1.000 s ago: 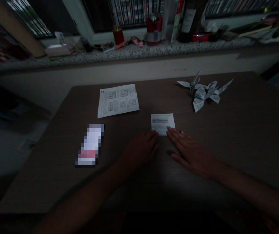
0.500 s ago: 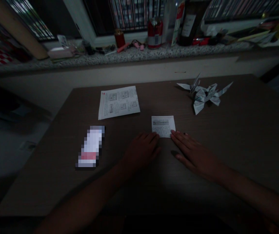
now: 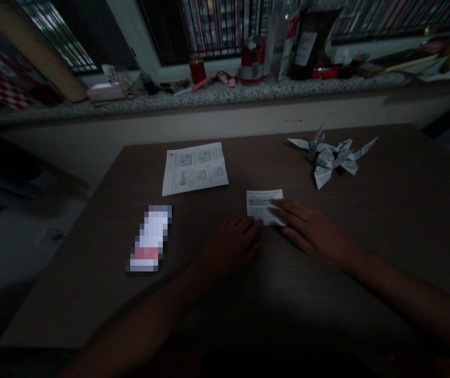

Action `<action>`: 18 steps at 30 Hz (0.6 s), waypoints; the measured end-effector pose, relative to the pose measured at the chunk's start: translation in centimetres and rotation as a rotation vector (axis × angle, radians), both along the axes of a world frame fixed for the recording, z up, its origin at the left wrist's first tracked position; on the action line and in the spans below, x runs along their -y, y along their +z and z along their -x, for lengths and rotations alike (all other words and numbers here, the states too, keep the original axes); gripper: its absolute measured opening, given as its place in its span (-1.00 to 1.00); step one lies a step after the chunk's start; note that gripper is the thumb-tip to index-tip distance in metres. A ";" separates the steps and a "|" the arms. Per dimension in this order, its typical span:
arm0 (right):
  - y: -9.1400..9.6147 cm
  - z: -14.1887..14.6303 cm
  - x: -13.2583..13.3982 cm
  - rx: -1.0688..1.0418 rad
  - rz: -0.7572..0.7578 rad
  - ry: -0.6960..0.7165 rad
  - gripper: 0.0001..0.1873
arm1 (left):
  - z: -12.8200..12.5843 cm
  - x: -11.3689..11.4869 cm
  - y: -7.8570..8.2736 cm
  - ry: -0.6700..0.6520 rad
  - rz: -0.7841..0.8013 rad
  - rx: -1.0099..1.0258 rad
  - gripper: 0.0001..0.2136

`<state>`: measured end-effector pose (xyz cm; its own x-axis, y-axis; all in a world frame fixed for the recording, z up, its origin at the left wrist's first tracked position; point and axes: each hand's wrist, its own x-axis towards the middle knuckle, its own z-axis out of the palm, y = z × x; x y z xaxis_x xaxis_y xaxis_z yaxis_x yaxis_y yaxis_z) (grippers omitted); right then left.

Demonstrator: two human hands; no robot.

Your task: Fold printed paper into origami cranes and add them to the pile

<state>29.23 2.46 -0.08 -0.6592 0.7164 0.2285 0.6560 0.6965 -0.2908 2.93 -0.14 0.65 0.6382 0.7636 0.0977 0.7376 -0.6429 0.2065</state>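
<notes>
A small folded printed paper (image 3: 259,203) lies on the dark wooden table (image 3: 386,220). My right hand (image 3: 311,231) lies flat with its fingers stretched over the paper's right part. My left hand (image 3: 231,244) rests on the table with loosely curled fingers, its fingertips touching the paper's lower left corner. Neither hand holds anything lifted.
A printed instruction sheet (image 3: 195,169) lies further back on the left. Folded paper cranes (image 3: 331,155) sit at the back right. A blurred-out rectangular object (image 3: 150,239) lies at the left. A stone sill (image 3: 225,92) behind carries a red can (image 3: 252,60), bottles and clutter.
My right hand has slid forward from the paper's lower right corner onto the paper. My left hand has stayed at the lower left corner. The view has shifted slightly.
</notes>
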 end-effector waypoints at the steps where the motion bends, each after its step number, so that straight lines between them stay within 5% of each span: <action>1: 0.0 0.1 -0.6 -0.006 -0.006 0.007 -0.47 | 0.0 0.0 0.0 -0.002 -0.002 0.000 -0.56; 7: -1.1 0.6 -2.7 -0.012 0.017 0.044 -0.46 | 0.1 -0.2 0.2 -0.014 0.001 -0.008 -0.55; 18: -1.1 0.2 -2.2 -0.069 0.035 0.056 -0.49 | 0.8 -0.2 0.8 0.042 -0.007 -0.023 -0.53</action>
